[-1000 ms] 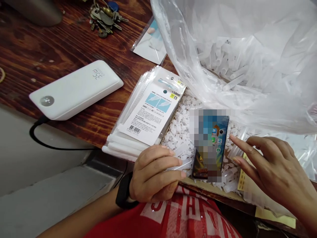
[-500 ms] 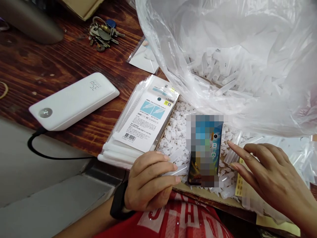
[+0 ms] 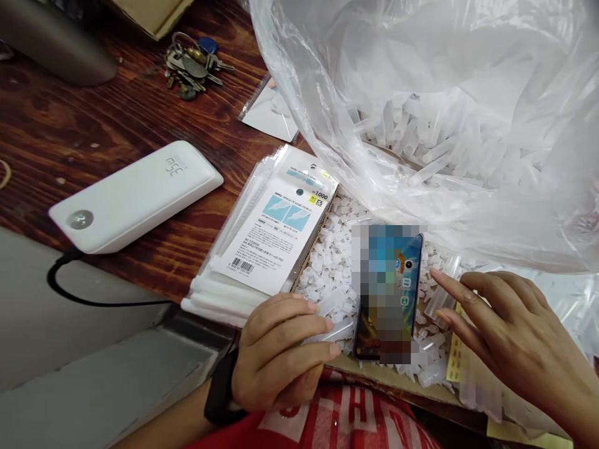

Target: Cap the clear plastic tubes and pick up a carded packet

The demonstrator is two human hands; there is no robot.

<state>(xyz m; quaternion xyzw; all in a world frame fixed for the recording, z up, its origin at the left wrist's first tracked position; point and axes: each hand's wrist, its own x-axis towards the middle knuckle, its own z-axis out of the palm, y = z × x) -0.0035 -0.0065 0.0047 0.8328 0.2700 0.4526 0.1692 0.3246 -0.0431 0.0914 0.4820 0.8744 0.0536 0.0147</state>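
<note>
My left hand (image 3: 276,358) is closed around a clear plastic tube (image 3: 333,328) at the near edge of a shallow cardboard box (image 3: 374,373) filled with small white plastic pieces. A phone (image 3: 390,293) with its screen lit lies on those pieces. My right hand (image 3: 505,337) hovers just right of the phone with fingers spread, the index fingertip close to the phone's right edge, holding nothing. A stack of packaged items (image 3: 269,231) with printed labels rests left of the box.
A large clear plastic bag (image 3: 444,112) of clear tubes fills the upper right. On the dark wooden table (image 3: 93,125) lie a white power bank (image 3: 135,196) with a black cable (image 3: 93,299), a bunch of keys (image 3: 191,62) and one loose packet (image 3: 271,112).
The view has shifted slightly, so everything sits lower and further left in the picture. Both hands keep the same pose by the phone.
</note>
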